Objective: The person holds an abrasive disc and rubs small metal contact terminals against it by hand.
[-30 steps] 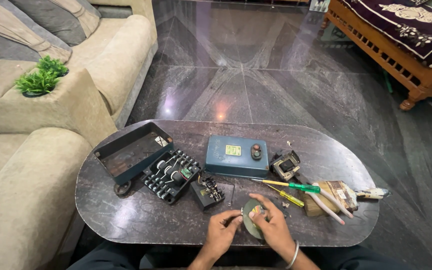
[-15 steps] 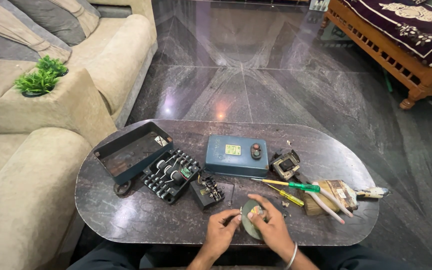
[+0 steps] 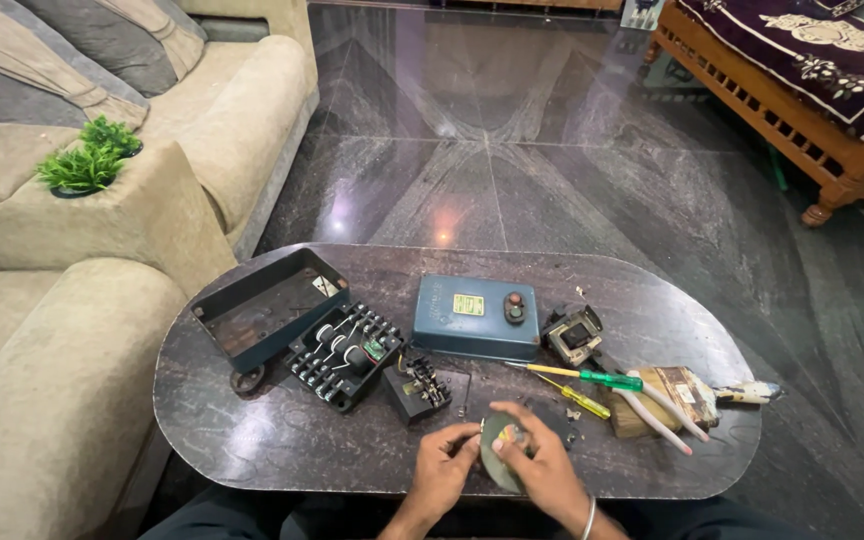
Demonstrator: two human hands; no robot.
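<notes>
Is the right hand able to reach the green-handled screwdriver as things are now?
Probably yes. The screwdriver lies uncovered on the table just beyond the right hand. However, both hands hold a small round part, so the right must let go first.

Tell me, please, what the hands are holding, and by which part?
Both the left hand and right hand grip a small round greyish part by its opposite edges.

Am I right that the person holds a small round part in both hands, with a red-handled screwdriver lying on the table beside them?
Not quite: the head view shows the screwdriver has a green handle, not red. Both the left hand and right hand do hold the small round part over the table.
</notes>
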